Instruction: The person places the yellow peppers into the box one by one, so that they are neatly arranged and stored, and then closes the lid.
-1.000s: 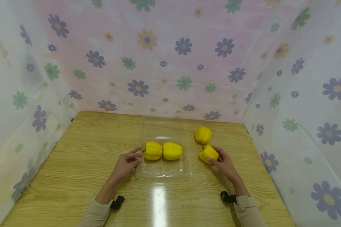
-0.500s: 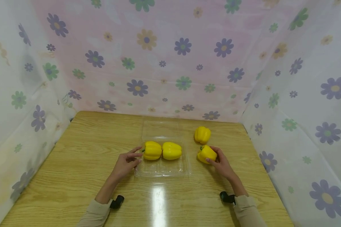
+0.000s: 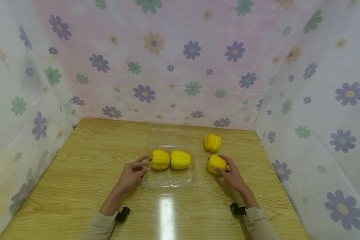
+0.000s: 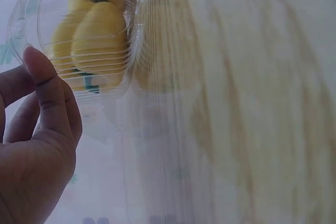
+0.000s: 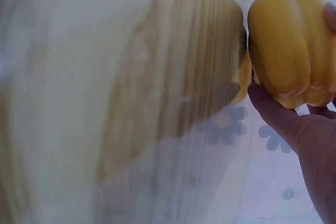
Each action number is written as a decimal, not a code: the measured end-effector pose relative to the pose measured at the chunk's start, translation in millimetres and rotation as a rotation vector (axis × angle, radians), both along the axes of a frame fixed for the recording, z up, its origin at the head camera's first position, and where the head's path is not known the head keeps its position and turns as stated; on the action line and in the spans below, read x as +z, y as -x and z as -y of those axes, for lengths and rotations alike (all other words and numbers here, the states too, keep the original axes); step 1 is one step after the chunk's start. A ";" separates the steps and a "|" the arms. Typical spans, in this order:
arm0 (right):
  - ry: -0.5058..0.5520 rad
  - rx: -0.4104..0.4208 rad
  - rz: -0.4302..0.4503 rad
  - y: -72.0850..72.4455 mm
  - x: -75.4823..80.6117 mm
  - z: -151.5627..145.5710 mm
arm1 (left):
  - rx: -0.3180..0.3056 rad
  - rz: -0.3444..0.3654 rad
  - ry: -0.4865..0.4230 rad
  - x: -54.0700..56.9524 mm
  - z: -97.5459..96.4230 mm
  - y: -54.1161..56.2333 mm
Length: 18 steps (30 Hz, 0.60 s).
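My right hand (image 3: 234, 176) grips a yellow bell pepper (image 3: 216, 164) to the right of a clear plastic container (image 3: 170, 181), low over the table. In the right wrist view, thumb and fingers lie around this pepper (image 5: 286, 45). My left hand (image 3: 131, 175) holds the container's left edge; in the left wrist view a fingertip meets the rim (image 4: 20, 30). Inside the container, a yellow bell pepper (image 3: 160, 159) with its green stem to the left and another yellow bell pepper (image 3: 180, 160) lie side by side.
One more yellow bell pepper (image 3: 212, 143) rests on the table behind the held one. The container's clear lid (image 3: 170, 136) lies folded open toward the back. Flower-print sheets (image 3: 174, 66) enclose the wooden table (image 3: 102, 146) at the back and both sides.
My right hand has moved slightly left with its pepper, which has turned so that less of its stem shows. The left hand stays at the container's edge.
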State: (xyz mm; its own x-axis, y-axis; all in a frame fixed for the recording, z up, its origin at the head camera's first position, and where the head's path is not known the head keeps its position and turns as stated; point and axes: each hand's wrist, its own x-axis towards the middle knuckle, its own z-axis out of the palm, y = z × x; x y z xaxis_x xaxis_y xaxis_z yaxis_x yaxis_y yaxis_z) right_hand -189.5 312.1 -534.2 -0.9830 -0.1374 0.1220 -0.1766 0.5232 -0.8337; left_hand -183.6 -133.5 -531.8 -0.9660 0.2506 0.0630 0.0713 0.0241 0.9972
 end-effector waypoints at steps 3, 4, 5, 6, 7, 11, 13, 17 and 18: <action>0.001 -0.001 -0.018 0.6 -2.3 -0.2 | 0.000 0.006 -0.001 0.3 -0.2 0.0; 0.004 -0.002 -0.026 0.6 -2.8 -0.2 | -0.001 0.007 0.001 0.1 -0.3 0.0; 0.006 -0.001 -0.031 0.9 -3.2 -0.1 | -0.001 0.008 0.001 0.0 -0.3 0.0; 0.010 0.000 -0.038 1.2 -3.5 -0.3 | -0.002 0.009 0.002 -0.1 -0.2 -0.1; 0.013 0.002 -0.043 1.2 -3.2 -0.3 | -0.002 0.008 0.002 -0.3 -0.2 0.0; 0.041 0.012 -0.068 1.4 -0.9 1.0 | -0.001 0.012 0.003 -1.1 -0.1 0.0; 0.069 0.020 -0.081 1.4 0.6 1.9 | 0.003 0.016 0.006 -1.3 -0.1 0.1; 0.155 0.047 -0.105 0.6 3.7 4.8 | 0.008 0.015 0.013 -1.3 -0.2 0.1; 0.171 0.055 -0.112 0.2 4.3 5.7 | 0.008 0.014 0.015 -1.1 -0.2 0.0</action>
